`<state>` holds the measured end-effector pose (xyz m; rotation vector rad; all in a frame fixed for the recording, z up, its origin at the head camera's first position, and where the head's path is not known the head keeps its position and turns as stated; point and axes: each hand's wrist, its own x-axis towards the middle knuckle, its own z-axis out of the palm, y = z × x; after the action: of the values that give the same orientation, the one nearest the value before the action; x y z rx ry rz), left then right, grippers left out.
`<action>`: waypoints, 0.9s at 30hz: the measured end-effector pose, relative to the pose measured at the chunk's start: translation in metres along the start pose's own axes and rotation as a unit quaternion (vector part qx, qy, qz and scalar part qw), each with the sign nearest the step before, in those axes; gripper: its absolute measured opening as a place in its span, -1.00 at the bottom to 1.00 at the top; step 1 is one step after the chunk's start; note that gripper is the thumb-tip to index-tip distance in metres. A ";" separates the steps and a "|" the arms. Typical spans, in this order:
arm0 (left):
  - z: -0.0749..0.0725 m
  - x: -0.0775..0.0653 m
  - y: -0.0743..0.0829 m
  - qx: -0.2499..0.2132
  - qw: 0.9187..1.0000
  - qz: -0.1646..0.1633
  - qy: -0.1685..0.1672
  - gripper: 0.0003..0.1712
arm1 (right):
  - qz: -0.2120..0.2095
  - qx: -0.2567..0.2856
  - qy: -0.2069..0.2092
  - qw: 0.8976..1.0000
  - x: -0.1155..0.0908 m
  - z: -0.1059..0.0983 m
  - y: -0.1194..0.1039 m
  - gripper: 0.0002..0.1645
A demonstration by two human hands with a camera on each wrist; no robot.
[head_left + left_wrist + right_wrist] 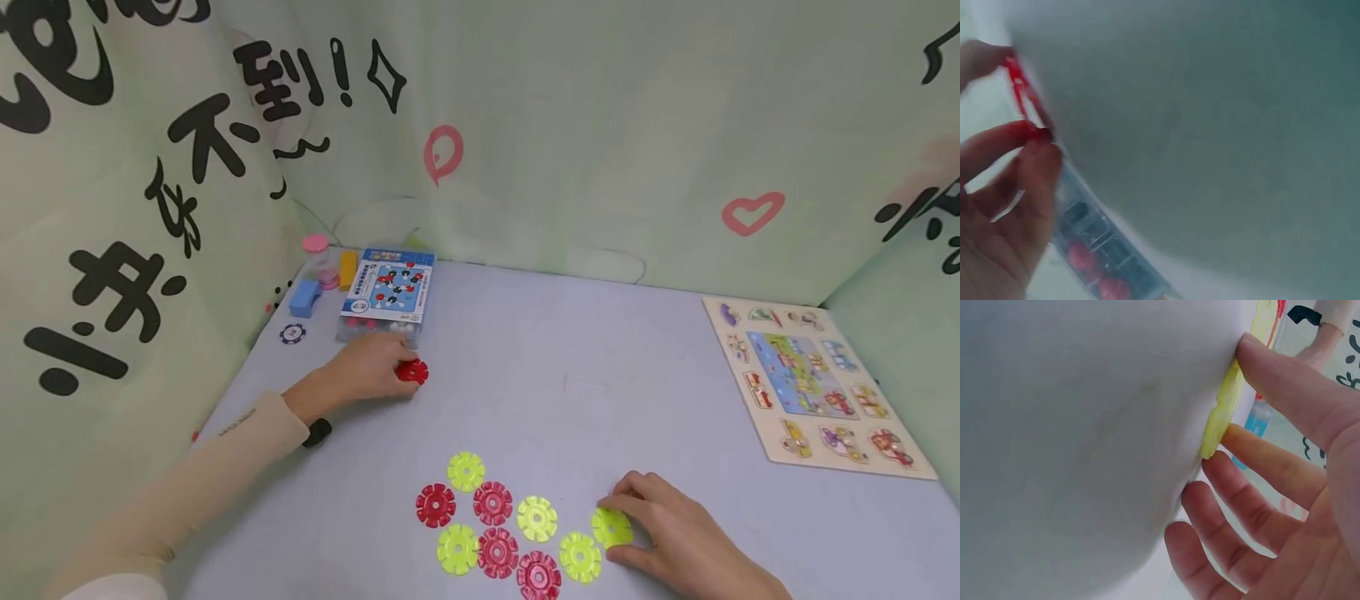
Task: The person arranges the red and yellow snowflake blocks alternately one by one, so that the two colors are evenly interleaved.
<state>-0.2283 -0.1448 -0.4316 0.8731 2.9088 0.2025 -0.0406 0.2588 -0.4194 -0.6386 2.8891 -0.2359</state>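
My left hand pinches a red notched plastic disc between thumb and fingers, just in front of the boxed molecule model set. In the left wrist view, the red disc shows tilted nearly edge-on in the fingers. Lower right, my right hand holds a yellow notched disc flat on the table by its edges, thumb on one side and fingertips on the other. Left of it lie several more discs in a loose cluster, among them a yellow disc, a red disc and another red disc.
The molecule model box stands at the back left beside a blue block, a yellow block and a pink-capped bottle. A round chip lies nearby. A wooden puzzle board lies at the right. Curtains enclose the table.
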 end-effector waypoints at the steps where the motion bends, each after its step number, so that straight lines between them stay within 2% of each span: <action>1: -0.001 -0.002 -0.002 -0.003 1.000 -0.003 -0.003 -0.39 | 0.000 -0.003 0.001 1.000 0.000 -0.001 -0.001 -0.40; 7: -0.003 -0.009 -0.002 -0.037 0.999 -0.016 -0.013 -0.37 | 0.001 0.021 -0.008 1.000 0.003 -0.004 -0.005 -0.45; 13: 0.000 -0.011 -0.001 -0.054 0.998 -0.029 -0.001 -0.37 | -0.006 0.071 -0.032 0.997 0.007 -0.006 -0.002 -0.52; 16: 0.000 -0.011 0.000 -0.065 0.997 -0.029 0.006 -0.38 | -0.024 0.090 -0.012 0.996 0.018 -0.011 0.005 -0.54; 19: -0.001 -0.013 0.001 -0.071 0.997 -0.033 0.010 -0.38 | -0.063 0.102 0.043 0.992 0.045 -0.018 0.012 -0.53; 22: -0.001 -0.014 0.001 -0.074 0.996 -0.039 0.013 -0.38 | -0.094 0.109 0.095 0.985 0.087 -0.023 0.010 -0.51; 24: -0.001 -0.015 0.001 -0.077 0.996 -0.042 0.014 -0.38 | -0.104 0.110 0.107 0.983 0.120 -0.026 0.001 -0.50; 27: 0.001 -0.013 0.002 -0.075 0.996 -0.040 0.014 -0.39 | -0.118 0.108 0.101 0.982 0.167 -0.027 -0.021 -0.48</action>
<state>-0.2167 -0.1505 -0.4313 0.7356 2.9022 0.4228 -0.1867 0.1718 -0.4112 -0.9654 2.9106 -0.6718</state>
